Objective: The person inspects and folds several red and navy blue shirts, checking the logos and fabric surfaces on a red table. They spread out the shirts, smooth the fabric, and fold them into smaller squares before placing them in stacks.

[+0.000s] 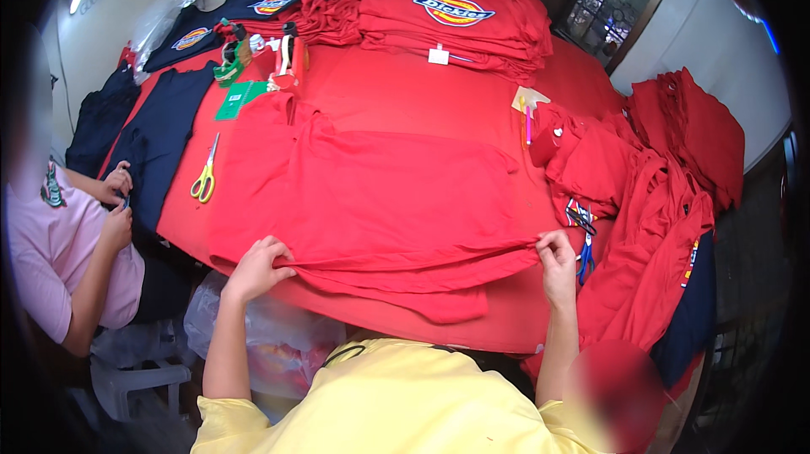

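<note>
- Garment [396,201] in plain red, laid out on the red worktop [337,78], wrinkled, with the near side bunched into a long ridge and a lower layer reaching the worktop's near edge.
- Left hand [260,267] at the near left corner of the cloth, fingers bent, thumb and fingertips gripping the ridge.
- Right hand [557,262] at the ridge's other end, thumb and fingers pinched together on the cloth, remaining fingers curled.
- Yellow-handled scissors [203,185] just beside the cloth, toward the worktop's left edge, blades pointing to the far edge.
- Blue-handled scissors [585,260] just beyond the right hand, by a heap of red garments [645,222] along the right edge.
- Pink pen [529,127] near that heap, beside a piece of beige paper [530,98].
- Green tape dispenser [228,66] and green card [239,98] toward the far left corner.
- Stack of red tops [456,24] at the far edge, with printed navy tops [261,2] at the far left corner.
- Navy garments [173,121] along the left edge, next to a co-worker in a pink shirt [105,272], hands close together over a small blue object, too small to identify.
</note>
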`<state>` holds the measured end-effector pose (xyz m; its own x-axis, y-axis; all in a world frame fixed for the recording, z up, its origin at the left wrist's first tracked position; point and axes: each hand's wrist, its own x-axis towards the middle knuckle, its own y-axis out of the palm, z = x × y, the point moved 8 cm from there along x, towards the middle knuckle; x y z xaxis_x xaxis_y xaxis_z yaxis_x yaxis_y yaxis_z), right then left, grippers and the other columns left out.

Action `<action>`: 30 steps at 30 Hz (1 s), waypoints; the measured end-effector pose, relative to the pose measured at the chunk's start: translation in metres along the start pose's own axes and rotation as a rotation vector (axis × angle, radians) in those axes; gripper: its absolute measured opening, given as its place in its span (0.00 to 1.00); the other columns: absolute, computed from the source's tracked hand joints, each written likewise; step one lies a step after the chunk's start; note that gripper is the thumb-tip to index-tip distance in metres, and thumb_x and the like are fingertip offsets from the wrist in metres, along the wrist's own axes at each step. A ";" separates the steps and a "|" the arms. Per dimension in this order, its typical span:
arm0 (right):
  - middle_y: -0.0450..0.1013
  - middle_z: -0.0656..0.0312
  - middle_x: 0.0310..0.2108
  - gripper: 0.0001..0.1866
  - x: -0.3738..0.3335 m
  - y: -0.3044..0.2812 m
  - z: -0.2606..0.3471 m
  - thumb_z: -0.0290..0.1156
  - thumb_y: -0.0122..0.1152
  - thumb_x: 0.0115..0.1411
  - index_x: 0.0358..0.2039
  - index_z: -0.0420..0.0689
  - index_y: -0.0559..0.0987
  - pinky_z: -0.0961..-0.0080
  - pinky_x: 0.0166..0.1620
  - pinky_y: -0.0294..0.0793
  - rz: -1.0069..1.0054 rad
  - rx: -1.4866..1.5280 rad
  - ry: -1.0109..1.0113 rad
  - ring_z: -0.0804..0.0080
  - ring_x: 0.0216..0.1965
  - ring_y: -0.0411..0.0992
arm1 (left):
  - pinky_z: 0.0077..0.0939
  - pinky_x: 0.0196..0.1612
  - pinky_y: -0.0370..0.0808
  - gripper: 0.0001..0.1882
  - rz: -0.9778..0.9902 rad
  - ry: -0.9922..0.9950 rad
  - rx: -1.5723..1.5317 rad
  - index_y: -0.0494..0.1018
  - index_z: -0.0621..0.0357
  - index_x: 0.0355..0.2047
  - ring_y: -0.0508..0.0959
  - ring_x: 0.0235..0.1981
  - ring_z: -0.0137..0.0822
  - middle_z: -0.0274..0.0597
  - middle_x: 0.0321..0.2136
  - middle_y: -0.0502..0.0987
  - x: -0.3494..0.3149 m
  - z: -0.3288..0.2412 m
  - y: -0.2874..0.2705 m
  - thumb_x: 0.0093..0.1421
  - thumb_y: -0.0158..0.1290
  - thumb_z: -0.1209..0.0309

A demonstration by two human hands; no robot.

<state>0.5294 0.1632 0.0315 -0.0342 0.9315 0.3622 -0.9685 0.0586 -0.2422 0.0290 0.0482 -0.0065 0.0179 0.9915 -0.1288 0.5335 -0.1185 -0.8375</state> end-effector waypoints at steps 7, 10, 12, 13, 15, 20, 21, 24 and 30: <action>0.68 0.51 0.33 0.10 0.024 0.058 0.132 0.13 0.53 0.51 0.34 0.36 0.77 0.63 0.38 0.70 0.162 -0.658 -0.412 0.52 0.35 0.71 | 0.40 0.45 0.71 0.20 -0.195 -0.041 0.227 0.74 0.58 0.32 0.73 0.42 0.49 0.48 0.35 0.73 -0.004 -0.027 0.008 0.51 0.62 0.54; 0.69 0.49 0.36 0.11 0.032 0.054 0.171 0.12 0.53 0.49 0.34 0.35 0.77 0.63 0.39 0.71 0.134 -0.700 -0.589 0.52 0.38 0.72 | 0.41 0.41 0.72 0.18 -0.314 -0.132 0.211 0.73 0.58 0.30 0.73 0.39 0.47 0.45 0.33 0.72 -0.004 -0.006 0.011 0.52 0.62 0.56; 0.70 0.50 0.39 0.12 0.040 0.032 0.185 0.11 0.51 0.48 0.34 0.35 0.76 0.63 0.38 0.72 0.087 -0.804 -0.668 0.52 0.39 0.72 | 0.41 0.40 0.72 0.18 -0.346 -0.209 0.140 0.73 0.58 0.30 0.73 0.39 0.47 0.45 0.33 0.72 -0.002 0.007 0.004 0.51 0.63 0.57; 0.71 0.50 0.40 0.13 0.048 0.019 0.187 0.11 0.51 0.49 0.35 0.34 0.77 0.63 0.38 0.72 0.043 -0.830 -0.647 0.52 0.38 0.73 | 0.40 0.41 0.72 0.20 -0.376 -0.138 0.196 0.72 0.58 0.32 0.72 0.39 0.48 0.46 0.34 0.72 -0.004 0.002 0.000 0.49 0.64 0.56; 0.72 0.50 0.44 0.16 0.058 0.004 0.190 0.10 0.48 0.50 0.39 0.34 0.76 0.63 0.38 0.72 -0.039 -0.873 -0.568 0.51 0.37 0.74 | 0.39 0.44 0.71 0.22 -0.371 0.026 0.181 0.70 0.58 0.34 0.72 0.41 0.48 0.46 0.34 0.71 -0.008 -0.016 0.000 0.48 0.65 0.56; 0.72 0.50 0.48 0.19 0.060 0.013 0.199 0.10 0.44 0.50 0.43 0.33 0.75 0.65 0.40 0.72 0.061 -0.719 -0.568 0.52 0.39 0.75 | 0.41 0.47 0.69 0.16 -0.396 -0.060 0.180 0.69 0.57 0.38 0.70 0.42 0.50 0.49 0.35 0.71 -0.009 0.009 0.018 0.52 0.60 0.67; 0.72 0.50 0.48 0.19 0.058 0.014 0.202 0.10 0.44 0.50 0.43 0.33 0.75 0.66 0.40 0.73 0.058 -0.705 -0.563 0.52 0.39 0.75 | 0.39 0.44 0.71 0.12 -0.435 -0.049 0.048 0.69 0.59 0.38 0.73 0.39 0.51 0.50 0.35 0.72 -0.005 0.023 0.017 0.52 0.55 0.74; 0.72 0.50 0.48 0.21 0.061 -0.007 0.217 0.09 0.43 0.50 0.44 0.32 0.74 0.69 0.45 0.72 -0.003 -0.646 -0.474 0.55 0.43 0.75 | 0.26 0.35 0.75 0.05 -0.450 -0.087 -0.739 0.70 0.63 0.37 0.79 0.31 0.35 0.40 0.29 0.78 -0.008 0.033 -0.013 0.62 0.48 0.75; 0.74 0.51 0.43 0.20 0.053 -0.031 0.254 0.08 0.42 0.46 0.40 0.31 0.75 0.76 0.49 0.70 -0.060 -0.590 -0.609 0.59 0.43 0.75 | 0.21 0.39 0.77 0.11 -0.787 0.061 -1.082 0.74 0.67 0.42 0.79 0.36 0.29 0.41 0.35 0.78 -0.078 -0.026 -0.140 0.67 0.44 0.74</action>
<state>0.4944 0.1193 0.2871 -0.2776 0.5751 0.7696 -0.6915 0.4365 -0.5756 -0.0247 -0.0113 0.1344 -0.5792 0.7799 0.2374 0.8152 0.5551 0.1653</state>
